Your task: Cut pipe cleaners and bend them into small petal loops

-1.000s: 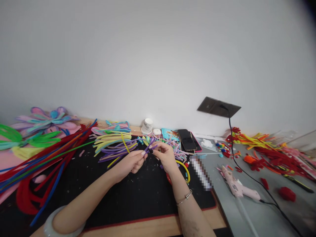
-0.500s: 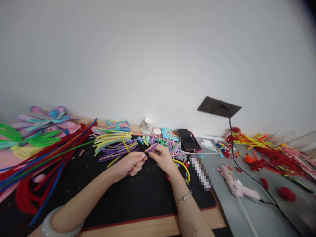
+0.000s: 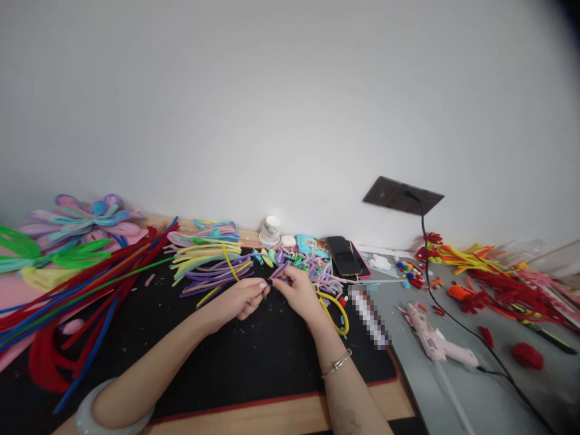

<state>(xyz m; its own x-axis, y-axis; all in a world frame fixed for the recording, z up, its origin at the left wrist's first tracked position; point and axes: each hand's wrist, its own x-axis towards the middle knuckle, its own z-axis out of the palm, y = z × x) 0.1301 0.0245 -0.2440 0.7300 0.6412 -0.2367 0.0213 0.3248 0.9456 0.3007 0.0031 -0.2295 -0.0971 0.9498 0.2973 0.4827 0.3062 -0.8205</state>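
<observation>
Over the black mat (image 3: 217,368), my left hand (image 3: 248,298) is closed in a pinch, its fingertips meeting those of my right hand (image 3: 295,292). A short purple pipe cleaner (image 3: 280,271) sticks up from between the right thumb and fingers. What the left fingertips pinch is too small to make out. Just beyond the left hand lie purple pipe cleaners (image 3: 206,279) and pale yellow ones (image 3: 194,258). A bent yellow pipe cleaner (image 3: 347,320) loops out beside my right wrist.
Long red and blue pipe cleaners (image 3: 102,311) spread on the left, near fluffy flower shapes (image 3: 97,220). Behind stand a paper cup (image 3: 270,229) and a phone (image 3: 343,256). On the grey surface at right lie a pink glue gun (image 3: 435,341), its black cable (image 3: 446,311) and pompoms (image 3: 410,272).
The purple pipe cleaner has shifted slightly and tilts more upright in my right fingers. My right hand has turned a little; the left hand stays nearly in place.
</observation>
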